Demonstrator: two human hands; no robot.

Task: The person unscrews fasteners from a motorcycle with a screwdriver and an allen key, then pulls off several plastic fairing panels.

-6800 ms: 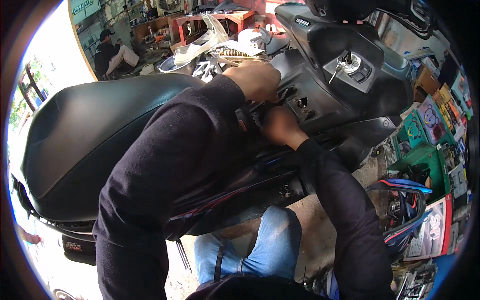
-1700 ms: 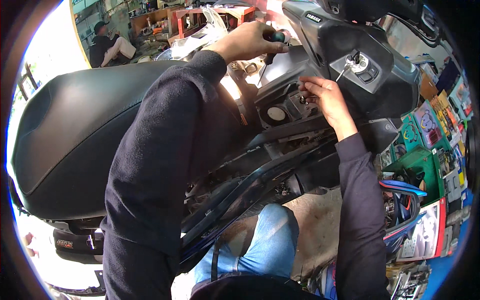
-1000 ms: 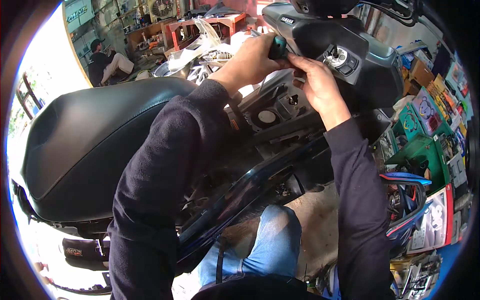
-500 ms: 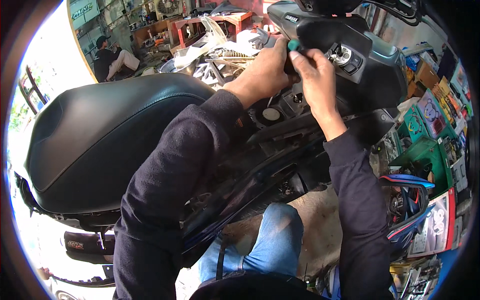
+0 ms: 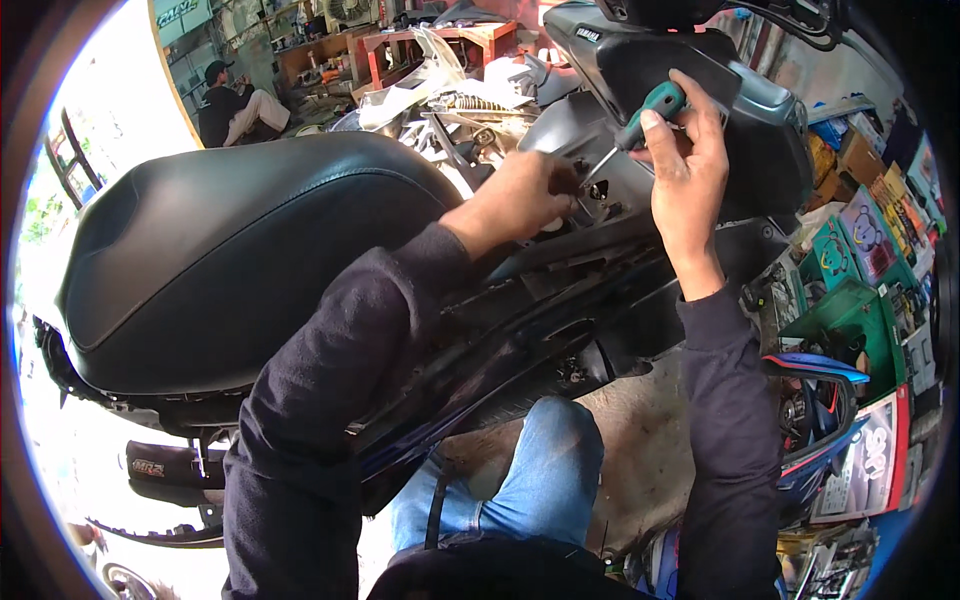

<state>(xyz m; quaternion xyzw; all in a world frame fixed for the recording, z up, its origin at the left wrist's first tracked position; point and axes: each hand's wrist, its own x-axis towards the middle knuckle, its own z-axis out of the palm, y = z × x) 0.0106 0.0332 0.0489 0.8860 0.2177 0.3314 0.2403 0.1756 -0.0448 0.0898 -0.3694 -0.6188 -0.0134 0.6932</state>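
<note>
1. Workshop clutter (image 5: 450, 108) spreads beyond my left grip (image 5: 512, 197) — farther off, a red tabletop (image 5: 490, 32) and a seated person (image 5: 235, 105).
2. My right grip (image 5: 690, 168) grasps a teal-handled screwdriver (image 5: 661, 97), its shaft slanting down toward my left.
3. My left bends over the scooter (image 5: 520, 340), just beside that tip — whether it pinches anything, I cannot tell.
4. Black seat (image 5: 260, 240) left of it.
</note>
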